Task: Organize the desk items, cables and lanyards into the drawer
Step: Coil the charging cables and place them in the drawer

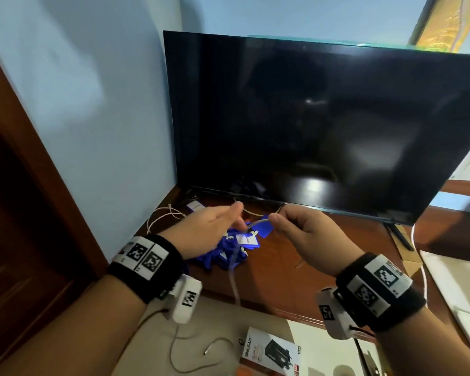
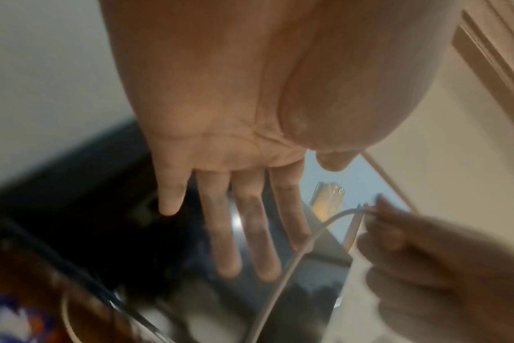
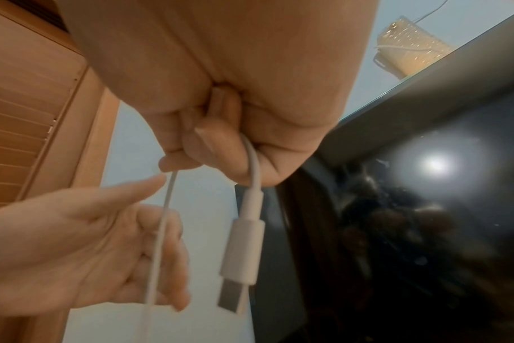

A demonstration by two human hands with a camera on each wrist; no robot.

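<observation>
A white USB cable point(image 1: 232, 270) hangs over the brown desk point(image 1: 296, 270). My right hand point(image 1: 276, 219) pinches it near one end, and its USB plug point(image 3: 244, 250) dangles below my right hand's point(image 3: 209, 148) curled fingers. My left hand point(image 1: 239, 217) is held beside it with straight fingers point(image 2: 244, 220). The cable point(image 2: 294, 262) runs across the left index finger, ungripped. Below both hands, a pile of blue lanyards point(image 1: 223, 256) with white tags lies on the desk. No drawer is in view.
A dark TV screen point(image 1: 310, 126) stands at the back of the desk. Another pale cable point(image 1: 163, 215) lies at the desk's left rear by the blue wall. On the floor in front lie a thin cable point(image 1: 201, 348) and a printed box point(image 1: 272, 351).
</observation>
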